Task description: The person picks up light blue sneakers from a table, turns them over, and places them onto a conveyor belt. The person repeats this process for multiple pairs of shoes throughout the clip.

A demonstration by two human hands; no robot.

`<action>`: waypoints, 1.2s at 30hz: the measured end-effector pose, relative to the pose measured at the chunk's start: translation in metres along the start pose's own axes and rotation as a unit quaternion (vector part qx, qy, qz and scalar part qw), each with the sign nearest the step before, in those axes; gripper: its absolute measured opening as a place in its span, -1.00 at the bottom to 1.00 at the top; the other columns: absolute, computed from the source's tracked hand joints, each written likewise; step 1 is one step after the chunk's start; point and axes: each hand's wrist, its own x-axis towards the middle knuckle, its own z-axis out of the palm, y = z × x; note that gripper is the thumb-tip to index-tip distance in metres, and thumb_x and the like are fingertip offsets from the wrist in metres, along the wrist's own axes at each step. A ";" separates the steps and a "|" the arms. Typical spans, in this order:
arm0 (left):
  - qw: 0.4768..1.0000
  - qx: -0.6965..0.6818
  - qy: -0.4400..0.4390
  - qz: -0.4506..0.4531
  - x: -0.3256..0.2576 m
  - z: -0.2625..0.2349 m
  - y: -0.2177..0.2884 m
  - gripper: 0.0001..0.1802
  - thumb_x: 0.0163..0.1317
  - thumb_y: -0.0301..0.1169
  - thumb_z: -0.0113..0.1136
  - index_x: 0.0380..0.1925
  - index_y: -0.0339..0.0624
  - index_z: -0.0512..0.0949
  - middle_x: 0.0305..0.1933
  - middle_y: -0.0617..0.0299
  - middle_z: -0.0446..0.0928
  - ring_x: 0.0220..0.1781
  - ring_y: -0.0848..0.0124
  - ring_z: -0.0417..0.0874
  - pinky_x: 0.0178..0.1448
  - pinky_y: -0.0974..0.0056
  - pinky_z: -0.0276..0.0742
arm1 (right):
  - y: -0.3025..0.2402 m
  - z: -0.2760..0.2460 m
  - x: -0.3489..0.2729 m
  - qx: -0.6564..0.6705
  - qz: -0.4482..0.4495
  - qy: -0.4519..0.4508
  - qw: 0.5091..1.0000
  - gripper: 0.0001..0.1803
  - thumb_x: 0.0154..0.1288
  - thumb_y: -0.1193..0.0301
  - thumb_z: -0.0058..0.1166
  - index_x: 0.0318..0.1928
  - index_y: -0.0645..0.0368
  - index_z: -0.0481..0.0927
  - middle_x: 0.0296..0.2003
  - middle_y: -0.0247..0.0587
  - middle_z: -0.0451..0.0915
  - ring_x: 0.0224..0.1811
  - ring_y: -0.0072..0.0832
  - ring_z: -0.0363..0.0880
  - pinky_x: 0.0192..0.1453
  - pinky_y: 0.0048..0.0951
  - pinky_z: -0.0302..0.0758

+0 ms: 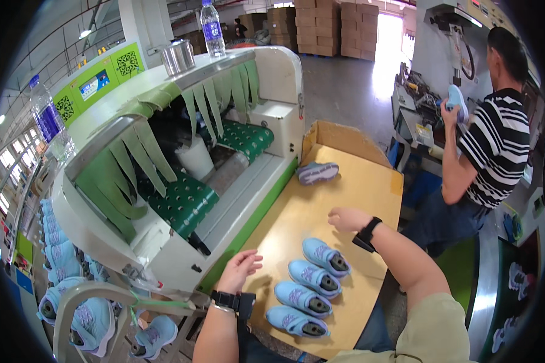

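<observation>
My left hand [241, 270] hovers over the left side of a light wooden tabletop [369, 193]. Its fingers are apart and it holds nothing. Above the middle of the table, my right hand [347, 219] has its fingers curled in, with nothing visible in them. Between my forearms stands a slanting row of several light blue sneakers with purple laces; the farthest sneaker [322, 253] is below my right hand, and the nearest sneaker [293, 320] is by the near edge. Another shoe [318, 173] lies on its side at the far end, its pale sole showing.
A white and green conveyor machine [272, 175] with green strip curtains borders the table's left. Bottles [212, 30] and a metal cup [177, 57] stand on it. More blue sneakers [91, 320] sit at lower left. At right, a person [496, 127] holds a blue shoe [457, 101].
</observation>
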 end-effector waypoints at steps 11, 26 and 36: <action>0.999 0.007 -0.008 -0.034 0.020 0.007 0.011 -0.64 0.50 -0.28 0.05 0.19 -0.19 0.49 0.11 0.14 0.64 0.02 0.41 0.69 0.10 0.33 0.54 | -0.004 -0.023 0.175 -0.182 -0.034 0.183 0.965 -0.36 0.41 0.15 -0.04 0.45 0.00 0.27 0.49 -0.18 0.17 0.57 -0.01 -0.02 0.51 0.24 0.09; 1.000 0.006 -0.026 -0.014 0.009 0.010 0.017 -0.63 0.51 -0.28 0.03 0.21 -0.21 0.47 0.12 0.13 0.63 0.06 0.40 0.67 0.16 0.30 0.52 | 0.049 -0.011 0.120 0.117 0.282 0.234 0.923 -0.01 0.08 -0.01 0.35 0.44 -0.04 0.13 0.42 0.25 0.11 0.44 0.12 0.21 0.43 0.03 0.29; 1.000 0.010 -0.011 -0.001 0.004 0.000 0.011 -0.61 0.50 -0.25 0.05 0.21 -0.20 0.48 0.11 0.15 0.64 0.06 0.39 0.68 0.14 0.31 0.51 | 0.042 0.002 -0.039 0.155 -0.043 0.013 0.987 -0.17 -0.14 0.45 0.28 0.29 0.01 0.40 0.12 0.05 0.49 0.21 -0.11 0.48 0.31 -0.28 0.43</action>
